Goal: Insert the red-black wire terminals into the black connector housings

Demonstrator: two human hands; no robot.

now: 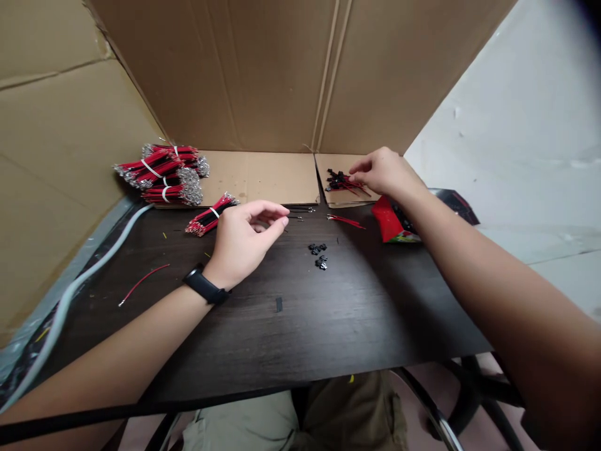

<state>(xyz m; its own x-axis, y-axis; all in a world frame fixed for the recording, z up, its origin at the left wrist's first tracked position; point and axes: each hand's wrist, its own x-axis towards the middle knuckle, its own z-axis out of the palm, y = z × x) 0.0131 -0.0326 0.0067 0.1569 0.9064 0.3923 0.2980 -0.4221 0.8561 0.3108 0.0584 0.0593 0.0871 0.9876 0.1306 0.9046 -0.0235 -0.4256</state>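
My left hand (248, 235) hovers over the dark table, fingers loosely curled and the thumb tip a little apart from them; nothing shows in its grasp. Close to its fingertips lie a few black wires (305, 210) with metal ends. My right hand (382, 172) reaches to a pile of black connectors with red and black wires (339, 180) on the cardboard. Its thumb and fingers come together at the pile's right side, and what they pinch is hard to make out. Between the hands lie several loose red wires (347, 220). Small black connector housings (318, 249) sit in front.
Tied bundles of red and black wires (164, 172) are stacked at the back left, with one bundle (209, 216) nearer. A red and black bag (392, 219) lies beneath my right forearm. A single red wire (145, 282) and a grey cable (79, 282) lie left. Cardboard walls (263, 75) enclose the back.
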